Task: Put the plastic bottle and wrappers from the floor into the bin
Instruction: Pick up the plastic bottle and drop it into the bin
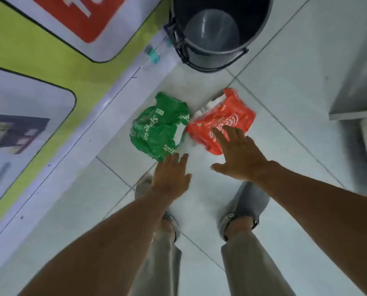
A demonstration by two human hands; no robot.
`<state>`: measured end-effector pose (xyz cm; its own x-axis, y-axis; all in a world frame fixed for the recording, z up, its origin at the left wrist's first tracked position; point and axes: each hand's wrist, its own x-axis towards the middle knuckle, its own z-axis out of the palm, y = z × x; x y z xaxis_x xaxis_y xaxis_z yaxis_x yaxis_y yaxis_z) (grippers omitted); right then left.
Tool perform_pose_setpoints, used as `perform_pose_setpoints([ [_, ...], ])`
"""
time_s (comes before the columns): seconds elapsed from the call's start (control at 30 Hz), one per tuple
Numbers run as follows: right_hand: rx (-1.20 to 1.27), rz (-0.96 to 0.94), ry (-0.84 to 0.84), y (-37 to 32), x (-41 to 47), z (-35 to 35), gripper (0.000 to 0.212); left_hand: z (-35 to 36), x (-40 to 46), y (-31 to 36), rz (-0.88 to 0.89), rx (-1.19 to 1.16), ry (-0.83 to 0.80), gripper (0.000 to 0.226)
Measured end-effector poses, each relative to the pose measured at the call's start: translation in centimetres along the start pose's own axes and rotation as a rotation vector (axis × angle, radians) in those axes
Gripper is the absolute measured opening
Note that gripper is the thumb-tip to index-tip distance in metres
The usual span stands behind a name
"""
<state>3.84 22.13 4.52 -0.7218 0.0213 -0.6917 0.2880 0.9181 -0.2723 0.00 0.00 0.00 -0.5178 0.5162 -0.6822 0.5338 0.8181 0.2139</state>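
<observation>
A crumpled green wrapper [159,127] and a crumpled red wrapper [221,118] lie side by side on the white tiled floor. My left hand [170,178] is spread just below the green wrapper, its fingertips at the wrapper's near edge. My right hand [238,155] hovers open over the near edge of the red wrapper. Neither hand holds anything. A clear plastic bottle with a teal label [154,54] lies against the wall base, left of the bin. The dark grey bin [217,33] stands at the top, open, in a wire stand.
A wall panel with green, white and red graphics [39,71] runs along the left. A metal cabinet or shelf edge [357,99] stands at the right. My two feet in grey shoes [242,208] stand just below the wrappers.
</observation>
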Motion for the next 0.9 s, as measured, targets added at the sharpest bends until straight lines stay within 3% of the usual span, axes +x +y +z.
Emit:
perform_pose_setpoints([
  [0.07,0.003,-0.007,0.027,0.0,1.4,1.4,0.109,1.9,1.2,0.3,-0.093,-0.054,-0.028,0.074],
  [0.27,-0.067,-0.047,0.032,0.2,4.6,5.2,0.107,6.3,4.8,-1.4,-0.262,-0.102,0.108,0.086],
  [0.4,-0.078,-0.054,0.019,-0.3,5.2,5.6,0.105,6.3,5.6,-2.2,-0.286,-0.220,0.118,0.094],
  [0.57,-0.089,-0.066,0.037,-1.9,4.9,2.3,0.100,1.9,3.1,-2.2,-0.273,-0.315,0.148,0.094],
  [0.73,-0.046,-0.068,0.097,-5.5,7.7,-3.0,0.093,-5.0,2.6,-5.2,-0.278,-0.287,0.393,0.074],
  [0.9,-0.060,-0.165,0.148,-9.6,14.9,-5.8,0.091,-10.0,6.3,-11.1,-0.332,-0.262,0.529,0.078],
])
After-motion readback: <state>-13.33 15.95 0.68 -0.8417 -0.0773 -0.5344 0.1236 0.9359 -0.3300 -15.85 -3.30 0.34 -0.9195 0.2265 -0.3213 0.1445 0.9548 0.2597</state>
